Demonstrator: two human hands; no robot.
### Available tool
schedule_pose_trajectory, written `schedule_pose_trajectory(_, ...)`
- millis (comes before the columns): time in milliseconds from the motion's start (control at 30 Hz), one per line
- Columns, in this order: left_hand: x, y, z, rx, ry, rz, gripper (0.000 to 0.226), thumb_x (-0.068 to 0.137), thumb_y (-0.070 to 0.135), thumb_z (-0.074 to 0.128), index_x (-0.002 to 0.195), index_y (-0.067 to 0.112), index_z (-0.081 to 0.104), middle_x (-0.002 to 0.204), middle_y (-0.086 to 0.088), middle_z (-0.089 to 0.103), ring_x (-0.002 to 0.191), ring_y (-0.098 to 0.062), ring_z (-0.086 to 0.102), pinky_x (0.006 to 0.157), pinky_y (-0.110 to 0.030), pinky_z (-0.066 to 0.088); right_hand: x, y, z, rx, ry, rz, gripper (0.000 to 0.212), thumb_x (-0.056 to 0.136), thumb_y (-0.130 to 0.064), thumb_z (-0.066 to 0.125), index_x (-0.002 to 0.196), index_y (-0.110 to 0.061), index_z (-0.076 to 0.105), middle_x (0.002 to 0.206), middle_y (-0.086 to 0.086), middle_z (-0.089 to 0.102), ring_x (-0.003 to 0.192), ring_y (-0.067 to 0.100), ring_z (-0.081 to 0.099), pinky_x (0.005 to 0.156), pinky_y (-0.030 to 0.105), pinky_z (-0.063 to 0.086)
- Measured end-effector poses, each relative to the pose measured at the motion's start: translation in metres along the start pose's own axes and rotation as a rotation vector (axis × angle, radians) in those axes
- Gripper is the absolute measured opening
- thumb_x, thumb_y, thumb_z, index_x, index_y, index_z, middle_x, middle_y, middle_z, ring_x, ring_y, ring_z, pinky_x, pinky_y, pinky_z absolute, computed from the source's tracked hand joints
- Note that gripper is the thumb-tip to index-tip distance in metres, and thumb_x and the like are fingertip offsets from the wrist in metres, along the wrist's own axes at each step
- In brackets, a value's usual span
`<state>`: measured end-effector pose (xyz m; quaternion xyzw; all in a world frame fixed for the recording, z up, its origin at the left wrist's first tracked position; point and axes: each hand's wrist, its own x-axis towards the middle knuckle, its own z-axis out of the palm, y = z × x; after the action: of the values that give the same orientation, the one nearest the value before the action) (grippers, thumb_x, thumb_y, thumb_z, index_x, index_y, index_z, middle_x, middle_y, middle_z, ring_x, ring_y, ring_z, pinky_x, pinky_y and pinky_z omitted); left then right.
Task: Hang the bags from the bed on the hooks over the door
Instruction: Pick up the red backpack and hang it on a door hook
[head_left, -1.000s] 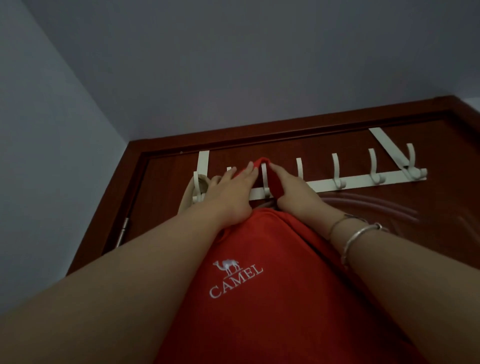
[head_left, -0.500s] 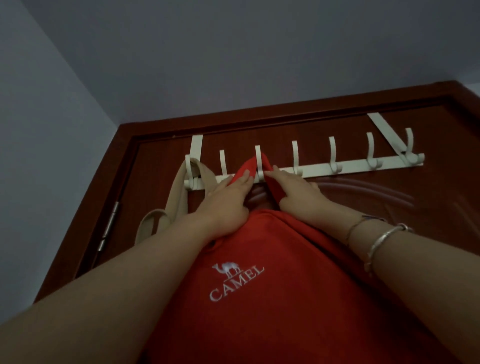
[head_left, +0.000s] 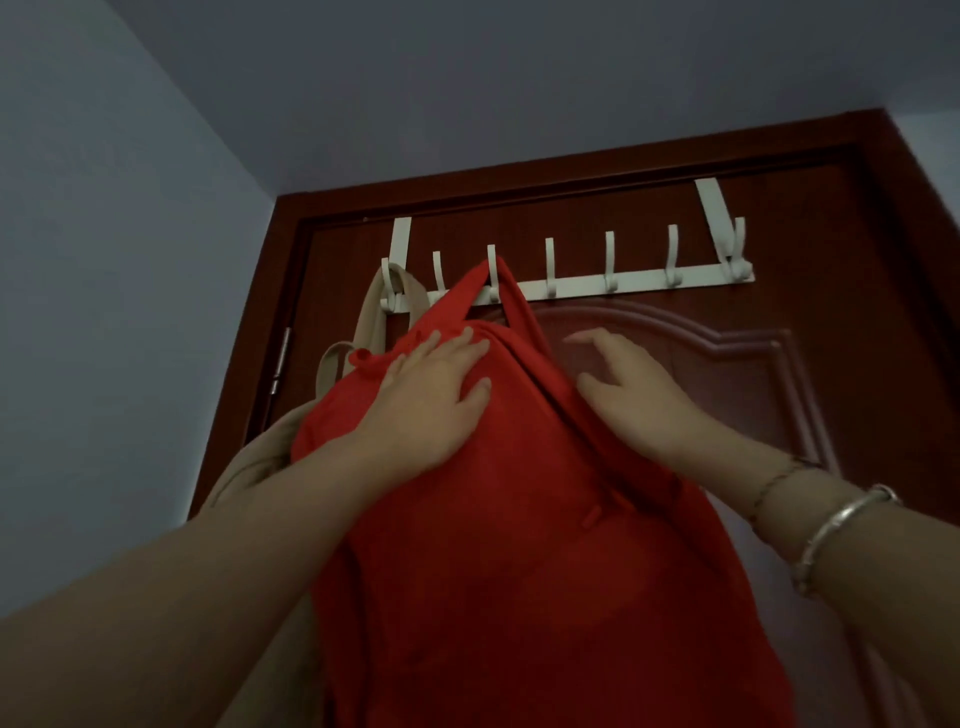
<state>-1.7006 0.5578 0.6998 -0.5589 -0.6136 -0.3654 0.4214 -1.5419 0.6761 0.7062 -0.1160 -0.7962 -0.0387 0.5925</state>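
A red backpack (head_left: 519, 519) hangs by its top loop from the third hook from the left of the white over-door hook rack (head_left: 623, 283). My left hand (head_left: 431, 395) lies flat on the upper front of the bag, fingers spread. My right hand (head_left: 628, 395) hovers by the bag's right side with fingers apart, holding nothing. A beige bag (head_left: 374, 322) hangs from the leftmost hook, partly hidden behind the red one.
The rack sits over a dark red-brown door (head_left: 753, 389). Several hooks to the right of the red bag carry nothing. A pale wall (head_left: 104, 312) runs along the left. Bracelets circle my right wrist (head_left: 831, 525).
Both hands let go of the red bag's loop, which now rests on the hook. My left hand dropped onto the bag's front; my right hand pulled back and opened.
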Motion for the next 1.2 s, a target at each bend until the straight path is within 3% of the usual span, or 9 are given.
schedule_pose_trajectory(267,-0.106,0.074,-0.006,-0.216,-0.172,-0.054,0.050,0.092,0.034,0.043,0.141,0.028,0.038,0.156,0.003,0.028,0.147,-0.020,0.017,0.119,-0.048,0.017,-0.132,-0.012,-0.063,-0.022,-0.157,0.133,0.041,0.087,-0.009,0.052,0.128,-0.014,0.053,0.130,0.005,0.056,0.124,0.017,0.048,0.089,0.010,0.026)
schedule_pose_trajectory(400,-0.165,0.104,-0.003,-0.317,-0.254,-0.064,0.061,0.079,0.044,0.033,0.137,0.027,0.046,0.154,0.001,0.034,0.145,-0.021,0.023,0.118,-0.045,0.021,-0.203,-0.035,-0.098,-0.061,-0.205,0.243,0.043,0.088,-0.009,0.052,0.131,-0.014,0.051,0.124,0.000,0.055,0.119,0.011,0.047,0.093,0.010,0.027)
schedule_pose_trajectory(567,-0.227,0.153,0.012,-0.479,-0.376,-0.021,0.060,0.079,0.042,0.033,0.134,0.026,0.050,0.150,0.000,0.040,0.143,-0.022,0.029,0.117,-0.043,0.022,-0.290,-0.068,-0.146,-0.150,-0.241,0.406,0.044,0.088,-0.010,0.051,0.132,-0.018,0.048,0.136,0.003,0.050,0.131,0.016,0.042,0.102,0.018,0.028)
schedule_pose_trajectory(733,-0.271,0.224,0.006,-0.671,-0.488,0.031,0.058,0.080,0.042,0.034,0.132,0.026,0.052,0.148,0.004,0.044,0.138,-0.016,0.036,0.116,-0.041,0.027,-0.350,-0.105,-0.209,-0.270,-0.280,0.541,0.043,0.093,-0.014,0.045,0.135,-0.021,0.044,0.139,-0.002,0.047,0.118,0.006,0.044,0.080,0.002,0.027)
schedule_pose_trajectory(833,-0.294,0.273,-0.005,-0.824,-0.533,0.086,0.053,0.084,0.042,0.038,0.132,0.028,0.052,0.149,0.006,0.042,0.140,-0.014,0.034,0.114,-0.045,0.029,-0.384,-0.131,-0.257,-0.330,-0.281,0.606,0.041,0.095,-0.018,0.043,0.135,-0.026,0.043,0.140,-0.008,0.045,0.115,0.003,0.043,0.093,0.010,0.024)
schedule_pose_trajectory(900,-0.309,0.312,-0.016,-0.903,-0.555,0.147,0.044,0.090,0.034,0.044,0.133,0.025,0.052,0.149,0.004,0.041,0.140,-0.014,0.034,0.116,-0.041,0.027,-0.409,-0.148,-0.294,-0.387,-0.282,0.640,0.041,0.095,-0.020,0.043,0.134,-0.029,0.042,0.141,-0.011,0.044,0.124,0.000,0.039,0.099,0.015,0.024)
schedule_pose_trajectory(1067,-0.342,0.422,-0.047,-1.100,-0.606,0.251,0.040,0.093,0.023,0.048,0.132,0.020,0.053,0.146,0.004,0.044,0.137,-0.012,0.038,0.115,-0.026,0.025,-0.463,-0.189,-0.392,-0.525,-0.226,0.749,0.041,0.093,-0.018,0.047,0.132,-0.028,0.045,0.137,-0.011,0.048,0.128,0.003,0.041,0.096,0.012,0.025)
schedule_pose_trajectory(1133,-0.357,0.468,-0.064,-1.168,-0.638,0.308,0.038,0.093,0.023,0.047,0.131,0.020,0.053,0.144,0.004,0.047,0.136,-0.012,0.040,0.114,-0.028,0.028,-0.485,-0.207,-0.433,-0.587,-0.190,0.792,0.041,0.092,-0.018,0.047,0.132,-0.029,0.046,0.136,-0.012,0.049,0.123,-0.002,0.043,0.092,0.009,0.027)
schedule_pose_trajectory(1200,-0.374,0.519,-0.086,-1.238,-0.668,0.370,0.037,0.094,0.023,0.047,0.130,0.020,0.054,0.143,0.006,0.048,0.135,-0.011,0.041,0.113,-0.024,0.027,-0.511,-0.228,-0.481,-0.634,-0.149,0.862,0.041,0.092,-0.018,0.047,0.131,-0.030,0.046,0.135,-0.012,0.050,0.099,-0.011,0.052,0.085,0.004,0.032)
